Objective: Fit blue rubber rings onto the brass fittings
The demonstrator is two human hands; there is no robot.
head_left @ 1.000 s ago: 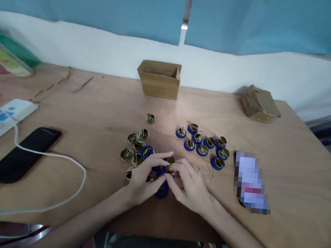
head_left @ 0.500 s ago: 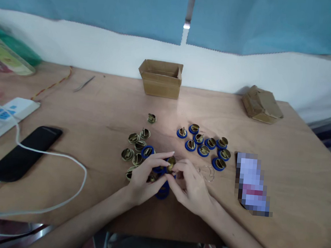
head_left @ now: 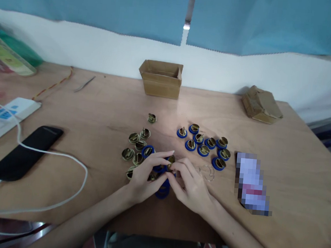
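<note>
My left hand [head_left: 146, 176] and my right hand [head_left: 190, 184] meet at the middle of the table's near side. Between their fingertips they pinch a round brass-coloured metal piece [head_left: 171, 159], partly hidden by the fingers. Several similar brass-coloured pieces with a raised bar [head_left: 134, 138] lie left of and behind my left hand. One behind its fingers sits in a blue ring [head_left: 148, 151]. Blue rings [head_left: 162, 190] also show beneath my hands. Right of centre lies a group of brass pieces seated in blue rings [head_left: 203, 150].
A cardboard box [head_left: 161, 86] stands open at the back, and a crumpled one [head_left: 262, 105] lies back right. Thin loops of wire [head_left: 207, 173] lie beside my right hand. A blurred-out phone [head_left: 251, 185] is at right; a black phone [head_left: 25, 153] with a white cable [head_left: 64, 154] is at left.
Both hands stay almost in place around the brass piece. The fingers of my right hand have shifted slightly on it.
</note>
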